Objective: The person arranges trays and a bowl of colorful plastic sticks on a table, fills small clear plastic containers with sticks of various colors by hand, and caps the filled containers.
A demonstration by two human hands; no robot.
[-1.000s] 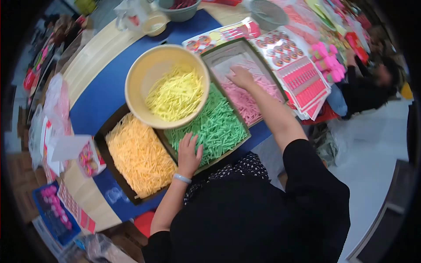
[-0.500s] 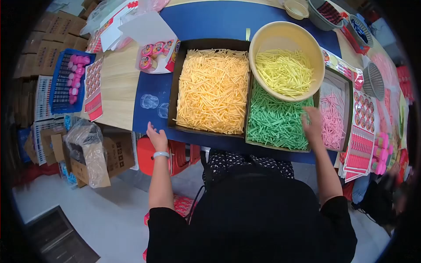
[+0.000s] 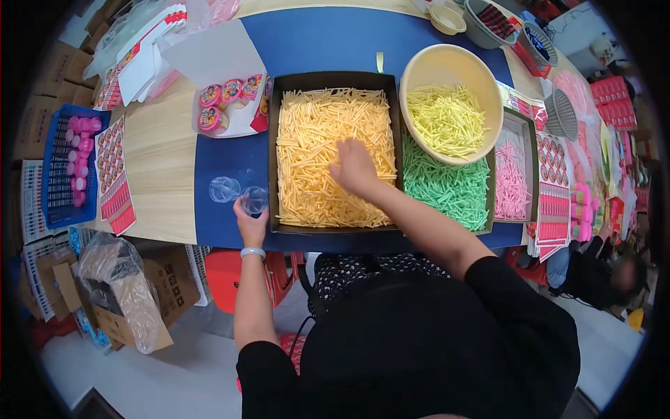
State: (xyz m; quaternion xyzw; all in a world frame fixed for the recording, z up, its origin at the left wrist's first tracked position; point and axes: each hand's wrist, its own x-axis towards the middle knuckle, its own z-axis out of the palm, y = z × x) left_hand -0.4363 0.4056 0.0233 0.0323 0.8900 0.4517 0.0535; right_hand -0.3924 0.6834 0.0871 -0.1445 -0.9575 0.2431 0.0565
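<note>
At the front left of the blue mat, my left hand (image 3: 252,221) is closed around a clear plastic cup (image 3: 256,198). A second clear cup (image 3: 224,189) lies on its side just left of it. My right hand (image 3: 356,167) is over the dark box (image 3: 273,150) of pale orange sticks (image 3: 310,195), thumb apart from the bent fingers; nothing shows in it, though its underside is hidden. Green sticks (image 3: 447,188) fill the adjoining box. A cream bowl (image 3: 492,105) of yellow sticks (image 3: 447,122) rests over that box's far part. Pink sticks (image 3: 511,181) lie in a box farther right.
An open white carton (image 3: 209,52) holds several pink-lidded tubs (image 3: 213,120). Far left, a blue basket (image 3: 52,164) contains pink dumbbell-shaped items (image 3: 79,164). Sticker sheets (image 3: 553,174) lie at the right, near a grey basket (image 3: 560,112). Another person (image 3: 600,269) is at the right edge.
My right hand has moved left from the green sticks to above the orange ones. My left hand, empty and spread before, has taken hold of a clear cup. The view has shifted slightly.
</note>
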